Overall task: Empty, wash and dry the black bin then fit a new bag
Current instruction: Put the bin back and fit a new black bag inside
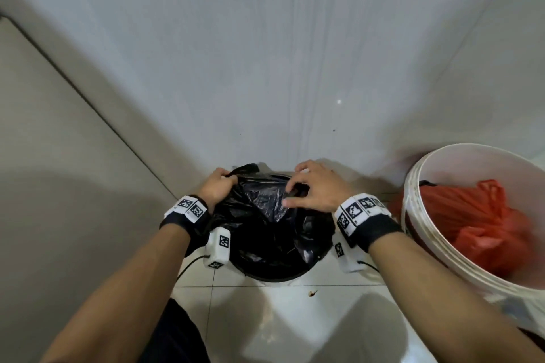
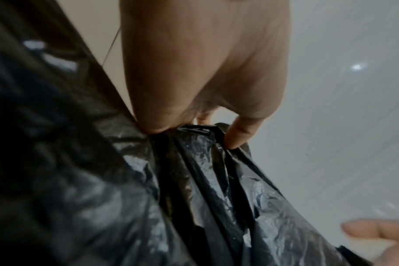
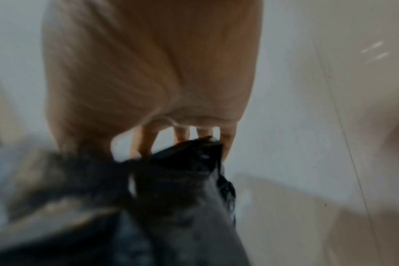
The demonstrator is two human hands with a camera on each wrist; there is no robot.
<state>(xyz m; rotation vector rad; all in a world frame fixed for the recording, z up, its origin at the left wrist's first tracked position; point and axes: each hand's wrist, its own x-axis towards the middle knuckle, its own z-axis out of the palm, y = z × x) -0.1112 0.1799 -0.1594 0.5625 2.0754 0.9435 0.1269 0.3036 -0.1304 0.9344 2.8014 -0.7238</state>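
The black bin (image 1: 274, 277) stands on the floor against the wall, lined with a crinkled black bag (image 1: 265, 221). My left hand (image 1: 219, 186) grips a gathered bunch of the bag's edge at the bin's far left. In the left wrist view my left hand (image 2: 194, 133) pinches the black bag (image 2: 205, 180) between thumb and fingers. My right hand (image 1: 306, 188) curls over the bag's far right edge with the thumb stretched out. The blurred right wrist view shows my right hand (image 3: 178, 144) with its fingers round the top of the black bag (image 3: 182, 189). The bin's inside is hidden by the bag.
A white bucket (image 1: 413, 186) holding a red-orange plastic bag (image 1: 477, 221) stands close on the right. A pale wall rises right behind the bin. A small brown scrap (image 1: 312, 293) lies on the white floor tiles (image 1: 295, 318) in front of it.
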